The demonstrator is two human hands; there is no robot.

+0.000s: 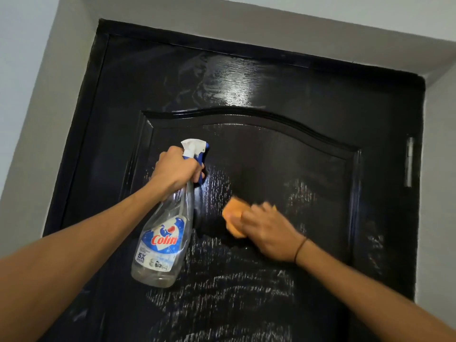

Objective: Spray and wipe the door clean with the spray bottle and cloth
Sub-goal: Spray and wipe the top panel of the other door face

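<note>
Door (308,99) here is a glossy black one with a raised arched panel in the middle, set in a black frame with grey wall (61,70) around it. Camera looks up at it from pretty close, so the top edge leans away.

Left hand (176,169) is closed tight around the neck of a clear Colin spray bottle (162,240), fingers wrapped just under the white and blue trigger head (195,149). The nozzle points at the door, right beside the panel surface, and the body of the bottle hangs down and tilts toward the lower left. Looks nearly empty, though with clear plastic against a dark door I can't really be sure.

Right hand (266,230) is pressed flat-ish against the arched panel with an orange cloth (234,215) bunched under the fingers. Only the left end of the cloth sticks out past the fingertips, the rest is covered. That hand is blurry, so exactly how the fingers grip is hard to make out. There's a thin dark band (299,250) on that wrist.

Door surface has whitish streaky smears all over the lower panel, below and to the right of the cloth, and a bright wet-looking sheen up near the top rail. A metal hinge (409,161) shows on the right edge of the door.
</note>
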